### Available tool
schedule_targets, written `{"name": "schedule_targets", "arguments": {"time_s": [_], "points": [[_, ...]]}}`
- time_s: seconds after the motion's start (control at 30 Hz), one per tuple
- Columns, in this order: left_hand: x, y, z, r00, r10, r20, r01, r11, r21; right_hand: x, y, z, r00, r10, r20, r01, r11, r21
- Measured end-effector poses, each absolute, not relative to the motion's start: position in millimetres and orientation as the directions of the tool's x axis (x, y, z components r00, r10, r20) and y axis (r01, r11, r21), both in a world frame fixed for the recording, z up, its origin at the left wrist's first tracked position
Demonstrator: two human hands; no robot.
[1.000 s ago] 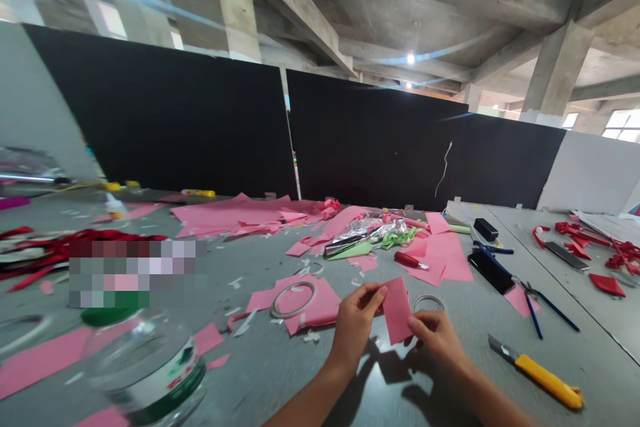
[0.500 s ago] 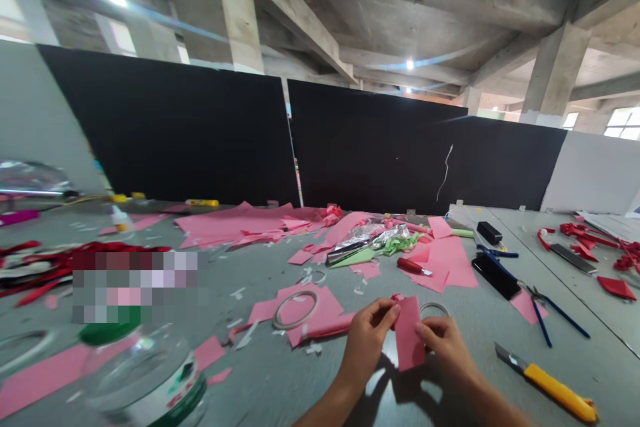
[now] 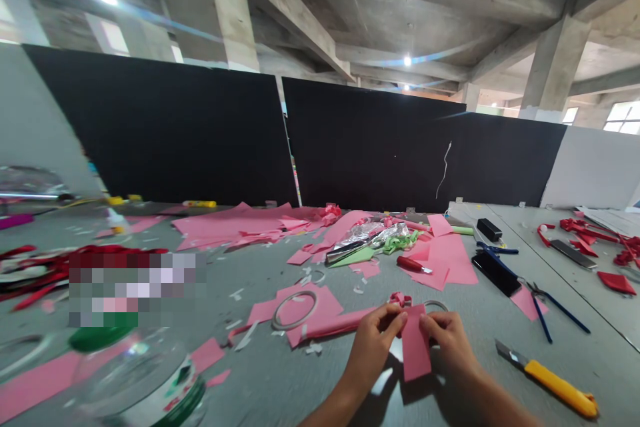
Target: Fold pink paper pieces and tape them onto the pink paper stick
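Note:
Both hands hold one small pink paper piece [image 3: 415,347] just above the grey table [image 3: 280,380], near its front edge. My left hand [image 3: 373,345] pinches the piece's upper left edge with thumb and forefinger. My right hand [image 3: 447,340] pinches its upper right edge the same way. The paper hangs down between the hands, narrow and folded lengthwise. A small crumpled pink bit [image 3: 400,298] lies just behind it, next to a clear tape ring [image 3: 435,307] partly hidden by my right hand.
A yellow utility knife [image 3: 550,380] lies to the right. A tape ring [image 3: 294,309] rests on pink sheets [image 3: 320,313] to the left. A clear bottle with a green cap [image 3: 135,373] stands front left. Blue-handled scissors [image 3: 545,310], black boxes [image 3: 495,272], foil [image 3: 370,235], red scraps lie further back.
The pink piece has become narrower between my hands and now hangs lower. Both hands have drawn closer together and moved slightly right and toward me.

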State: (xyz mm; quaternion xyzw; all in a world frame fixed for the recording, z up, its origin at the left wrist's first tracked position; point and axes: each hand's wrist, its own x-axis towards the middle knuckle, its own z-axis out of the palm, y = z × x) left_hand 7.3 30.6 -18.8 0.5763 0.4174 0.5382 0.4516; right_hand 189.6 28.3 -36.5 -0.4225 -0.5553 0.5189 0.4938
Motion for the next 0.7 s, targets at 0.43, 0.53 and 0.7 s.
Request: {"name": "schedule_targets", "arguments": {"time_s": [0.43,0.53,0.7], "points": [[9.2,28.4,-20.7,0.169,0.961,0.221,0.014,-0.226,0.974,189.0,24.6,-31.3,-0.115,0.986,0.118,-0.062,0.111,-0.992],[8.8,27.5,-20.4,0.172,0.96,0.223,0.021,-0.23,0.973,189.1,23.8,-29.1,-0.091,0.987,0.129,-0.064,0.124,-0.99],[9.3,25.5,-20.1,0.197,0.954,0.227,0.04,-0.239,0.97,188.2,22.4,-27.2,-0.052,0.992,0.119,-0.065,0.116,-0.991]]}}
